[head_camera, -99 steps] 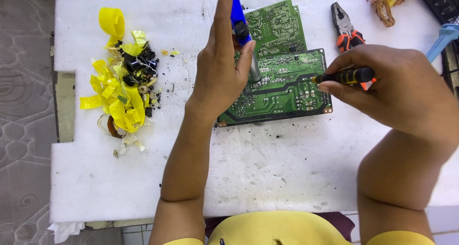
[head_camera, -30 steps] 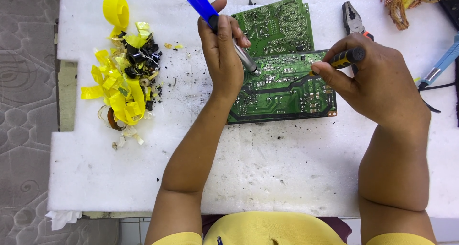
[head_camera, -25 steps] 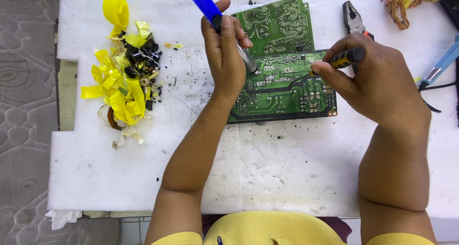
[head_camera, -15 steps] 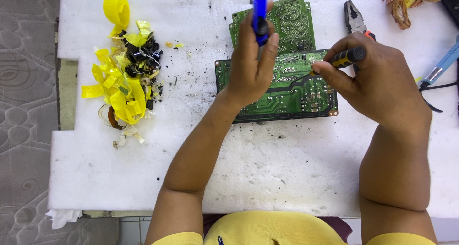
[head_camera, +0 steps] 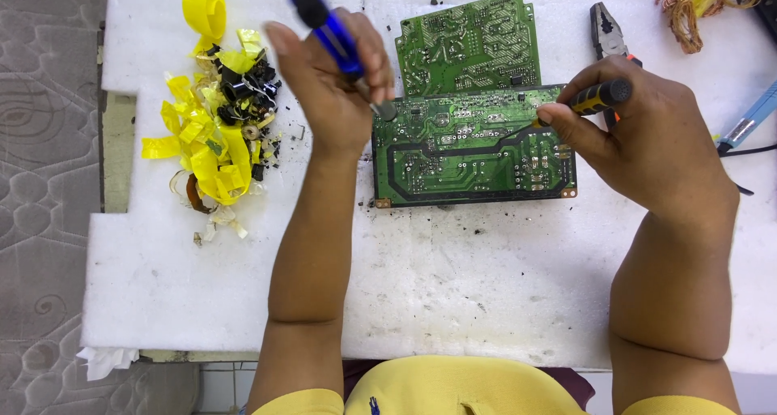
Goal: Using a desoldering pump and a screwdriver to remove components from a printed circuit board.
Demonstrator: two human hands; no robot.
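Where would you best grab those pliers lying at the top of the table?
Probably by the handles, from the right. The pliers lie flat with the steel jaws pointing away; the handles run back under the right hand, so only part shows.

Two circuit boards on the white pad (head_camera: 453,302), mid-table: near board (head_camera: 473,148) just in front of far board (head_camera: 469,38), edges touching. Left hand (head_camera: 332,83) at the near board's left end, gripping a tool (head_camera: 324,26) raised above the pad. Right hand (head_camera: 647,131) over the right end, screwdriver (head_camera: 587,99) tip on the near board. Heap of tape scraps (head_camera: 214,131) well left. Pliers (head_camera: 609,30) right of the far board, wire coil (head_camera: 700,6) in the far right corner.
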